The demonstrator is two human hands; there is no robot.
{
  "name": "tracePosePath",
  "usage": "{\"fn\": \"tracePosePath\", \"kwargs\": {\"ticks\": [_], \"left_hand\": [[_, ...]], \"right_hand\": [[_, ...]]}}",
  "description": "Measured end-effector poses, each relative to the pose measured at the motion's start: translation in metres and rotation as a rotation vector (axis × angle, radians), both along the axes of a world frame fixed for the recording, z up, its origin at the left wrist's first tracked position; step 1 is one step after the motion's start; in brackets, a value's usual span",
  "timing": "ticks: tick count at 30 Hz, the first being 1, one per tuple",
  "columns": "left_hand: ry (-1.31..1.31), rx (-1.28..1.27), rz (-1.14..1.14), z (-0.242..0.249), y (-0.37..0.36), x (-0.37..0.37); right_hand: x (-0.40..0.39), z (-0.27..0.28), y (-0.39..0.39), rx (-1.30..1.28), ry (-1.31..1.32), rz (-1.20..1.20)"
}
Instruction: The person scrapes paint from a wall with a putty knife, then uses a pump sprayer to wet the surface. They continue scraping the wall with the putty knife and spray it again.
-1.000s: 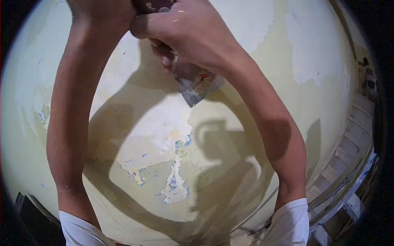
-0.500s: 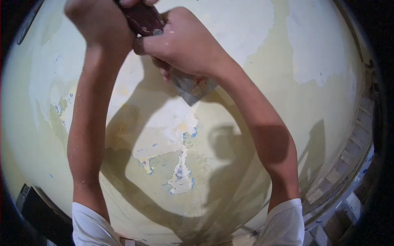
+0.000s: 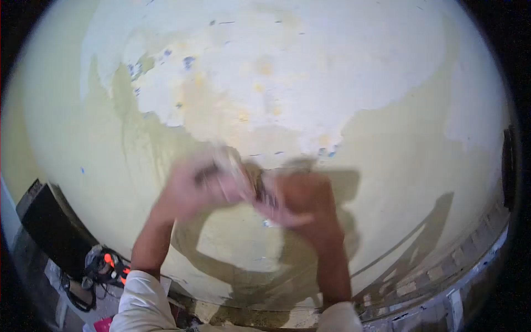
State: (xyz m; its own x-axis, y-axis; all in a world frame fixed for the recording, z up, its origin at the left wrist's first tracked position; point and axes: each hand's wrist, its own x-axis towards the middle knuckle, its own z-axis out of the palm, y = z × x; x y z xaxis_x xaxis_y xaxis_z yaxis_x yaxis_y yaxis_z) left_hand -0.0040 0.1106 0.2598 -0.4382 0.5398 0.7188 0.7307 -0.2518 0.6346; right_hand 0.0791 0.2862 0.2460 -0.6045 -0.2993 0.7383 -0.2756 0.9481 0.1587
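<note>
Both hands are close together in front of a wall [image 3: 398,144] with patchy pale green and white paint. My left hand [image 3: 202,185] is smeared by motion, its fingers around or against a blurred pale and dark tool [image 3: 235,169]. Beside it on the right, my right hand [image 3: 296,199] is bent inward, and dark parts show between the two hands. Which hand bears the tool is too blurred to make out. Shadows of the arms fall on the wall below.
A black panel [image 3: 52,229] leans at the lower left. Near it on the floor lie a bag with orange items [image 3: 108,265], a dark cable coil [image 3: 80,296] and a pink object [image 3: 102,325]. Tile-like blocks [image 3: 406,288] line the lower right edge.
Both hands have come down from the top of the view to the middle. The view has shifted, showing more white wall above and floor items at the lower left.
</note>
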Motion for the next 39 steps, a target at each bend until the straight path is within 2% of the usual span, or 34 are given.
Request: {"fn": "tracePosePath", "kwargs": {"ticks": [1, 2, 3, 4, 6, 7, 8, 9, 11, 12, 13, 14, 15, 16, 17, 18, 19, 20, 21, 22, 23, 25, 26, 27, 29, 30, 32, 33, 35, 36, 37, 39], "left_hand": [[-0.038, -0.277, -0.317, -0.027, -0.015, -0.011], [0.020, -0.365, -0.373, -0.048, -0.027, -0.002], [0.122, -0.454, -0.293, -0.083, -0.033, 0.000], [0.245, -0.380, -0.160, -0.113, -0.036, 0.004], [-0.098, -1.338, -0.003, -0.138, -0.060, 0.014], [-0.078, -1.352, -0.152, -0.178, -0.074, 0.007], [-0.058, -1.353, -0.303, -0.226, -0.082, 0.000], [-0.068, -1.337, -0.292, -0.249, -0.089, 0.020], [-0.381, -1.353, -0.346, -0.289, -0.093, 0.029], [-0.398, -1.347, -0.340, -0.294, -0.096, 0.037], [-0.468, -1.098, -0.230, -0.292, -0.099, 0.043], [-0.519, -0.840, -0.124, -0.287, -0.102, 0.046], [-0.520, -0.824, -0.115, -0.283, -0.103, 0.046], [-0.648, -0.777, -0.077, -0.279, -0.103, 0.046], [-0.781, -0.729, -0.043, -0.278, -0.104, 0.047], [-0.621, -0.534, -0.053, -0.296, -0.102, 0.045], [-0.638, -0.527, -0.049, -0.296, -0.101, 0.044], [-0.779, -0.459, -0.093, -0.291, -0.098, 0.044], [-0.917, -0.387, -0.140, -0.291, -0.096, 0.044], [-0.980, -0.283, -0.149, -0.301, -0.093, 0.045], [-0.992, -0.281, -0.156, -0.303, -0.094, 0.044], [-1.028, -0.061, -0.335, -0.301, -0.098, 0.035], [-1.012, -0.043, -0.366, -0.304, -0.099, 0.030], [-1.015, -0.045, -0.379, -0.305, -0.100, 0.026], [-1.142, -0.059, -0.478, -0.303, -0.105, 0.016], [-1.140, -0.068, -0.489, -0.310, -0.105, 0.011], [-1.164, -0.190, -0.388, -0.323, -0.103, 0.005], [-1.160, -0.201, -0.407, -0.325, -0.108, 0.000], [-0.383, -0.496, -0.136, -0.310, -0.122, -0.015], [-0.373, -0.730, -0.087, -0.316, -0.125, -0.025], [-0.356, -0.732, -0.104, -0.303, -0.129, -0.031], [-0.504, -0.509, -0.181, -0.270, -0.141, -0.037]], "right_hand": [[0.003, -0.036, -0.007, 0.024, -0.018, -0.076], [0.007, -0.062, -0.013, 0.071, -0.233, -0.103], [0.010, -0.100, -0.021, 0.030, -0.360, -0.208], [0.011, -0.125, -0.029, 0.000, -0.409, -0.077], [0.007, -0.197, -0.034, -0.049, -0.467, 0.230], [-0.005, -0.211, -0.057, 0.113, -0.767, 0.138], [-0.014, -0.224, -0.080, 0.290, -1.063, 0.037], [0.001, -0.233, -0.094, 0.312, -1.064, 0.042], [-0.003, -0.259, -0.103, 0.404, -0.759, 0.176], [-0.004, -0.259, -0.102, 0.275, -0.786, 0.108], [-0.004, -0.248, -0.100, 0.285, -0.787, 0.119], [0.000, -0.232, -0.100, 0.124, -0.540, 0.133], [-0.001, -0.224, -0.100, -0.034, -0.292, 0.151], [0.002, -0.244, -0.098, 0.048, -0.064, 0.095], [0.002, -0.256, -0.099, 0.058, -0.068, 0.104], [0.003, -0.265, -0.101, -0.070, 0.030, 0.027], [0.005, -0.267, -0.106, -0.202, 0.120, -0.053], [0.006, -0.264, -0.108, -0.200, 0.101, -0.047], [0.004, -0.251, -0.109, -0.377, 0.029, -0.055], [0.003, -0.244, -0.111, -0.554, -0.042, -0.071], [0.004, -0.245, -0.113, -0.551, -0.053, -0.078], [-0.002, -0.250, -0.115, -1.267, -0.205, 0.161], [-0.002, -0.264, -0.111, -1.451, -0.299, 0.265], [-0.001, -0.273, -0.110, -1.449, -0.294, 0.252], [-0.005, -0.270, -0.123, -1.575, -0.478, 0.639], [-0.009, -0.270, -0.131, -1.577, -0.465, 0.630], [-0.015, -0.272, -0.145, -1.262, -0.668, 0.389], [-0.015, -0.268, -0.151, -1.265, -0.653, 0.373], [-0.015, -0.251, -0.168, -1.510, -0.510, 0.330], [-0.015, -0.245, -0.173, -1.510, -0.486, 0.320], [-0.015, -0.240, -0.177, -1.486, -0.388, 0.290], [-0.012, -0.230, -0.179, -1.465, -0.274, 0.242]]}}
